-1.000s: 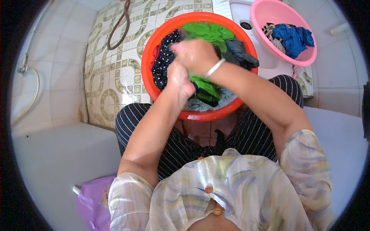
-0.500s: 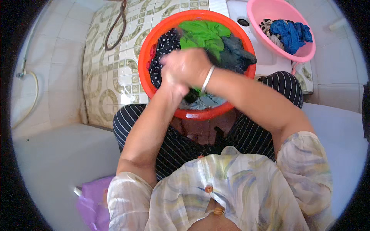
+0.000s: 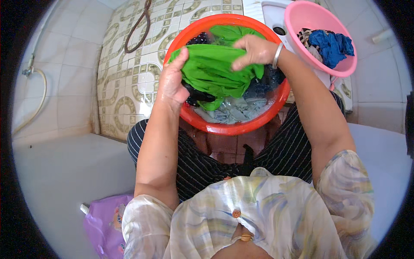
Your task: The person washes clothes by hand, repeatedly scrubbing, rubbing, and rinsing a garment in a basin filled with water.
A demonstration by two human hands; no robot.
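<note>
A bright green wet garment (image 3: pixel 215 69) is lifted and spread above the orange-red basin (image 3: pixel 228 128). My left hand (image 3: pixel 172 84) grips its left edge, thumb in front, the other fingers mostly hidden behind the cloth. Over the garment's upper right part is my right hand (image 3: pixel 258 51), wearing a light bangle, with thumb and fingers apart. Whether it touches the cloth I cannot tell. Around the green garment in the basin lie pale grey-blue cloth (image 3: pixel 235 111) in water, dark clothing (image 3: pixel 272 77) at the right and a black polka-dot piece (image 3: pixel 198 39) at the far left.
At the back right, a pink basin (image 3: pixel 297 54) holds blue and patterned clothes (image 3: pixel 330 46). A drain hole (image 3: pixel 279 30) lies beside it. A dark looped hose (image 3: pixel 146 28) rests on the tiled surface; a purple pouch (image 3: pixel 105 222) stands at lower left. My striped knees flank the orange-red basin.
My hands, pressed together over the basin half a second ago, have parted left and right. The green garment is now raised and spread between them, covering much of the polka-dot cloth.
</note>
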